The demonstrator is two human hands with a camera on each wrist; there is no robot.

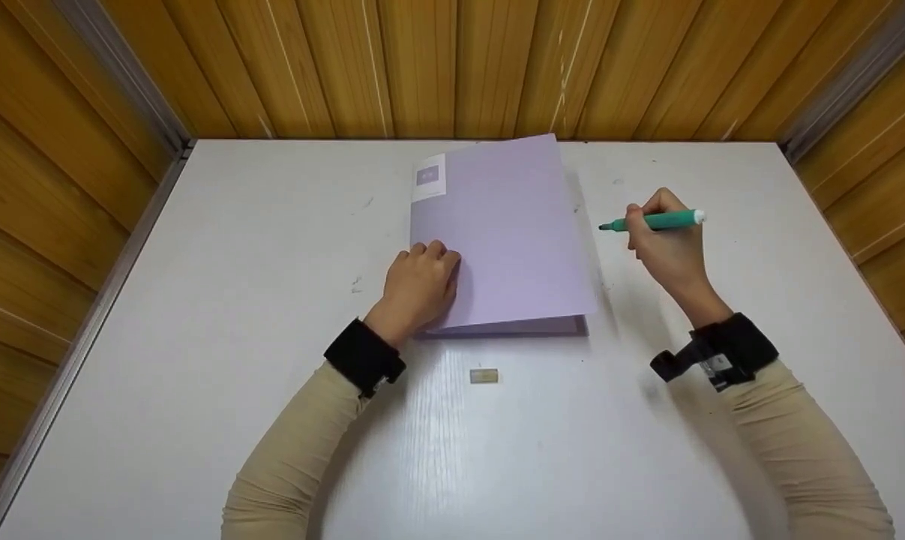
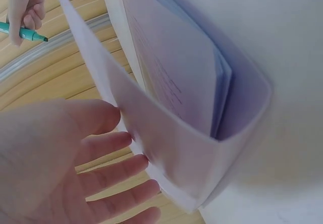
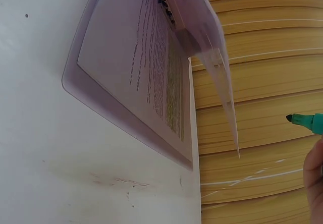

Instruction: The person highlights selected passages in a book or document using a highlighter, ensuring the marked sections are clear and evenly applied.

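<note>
The fingers [image 1: 431,252] of the left hand [image 1: 419,286] lie curled over the spine-side edge of the lilac folder [image 1: 506,232], pressing on its near left corner; the left wrist view shows them fairly straight and spread beside the cover [image 2: 151,133], so whether they pinch it or only steady it cannot be told for sure. The right hand [image 1: 666,240] is closed around a green marker [image 1: 658,220], its dark tip pointing left toward the folder and held clear of the bench [image 1: 197,315].

The folder lies in the middle of the bench towards the far edge, spine to the left, with its front cover lifted partway and not fully open. Under the cover the right wrink view shows a printed sheet [image 3: 151,77] with some lines marked in yellow, lying flat on the back cover.

The folder looks like thin plastic: light, smooth and probably slippery on the glossy bench. The cover bows along its free edge, so it seems flexible rather than stiff and would likely sag if held by one corner. A firmer hold would seem to be near the spine, where the layers meet, with a flat palm keeping the whole thing from sliding. The sheets inside appear loose or thinly bound, and could bend or crease if the cover drops on them askew.

A small tan eraser-like block [image 1: 483,376] lies on the bench just in front of the folder, between the two forearms, touching neither.
</note>
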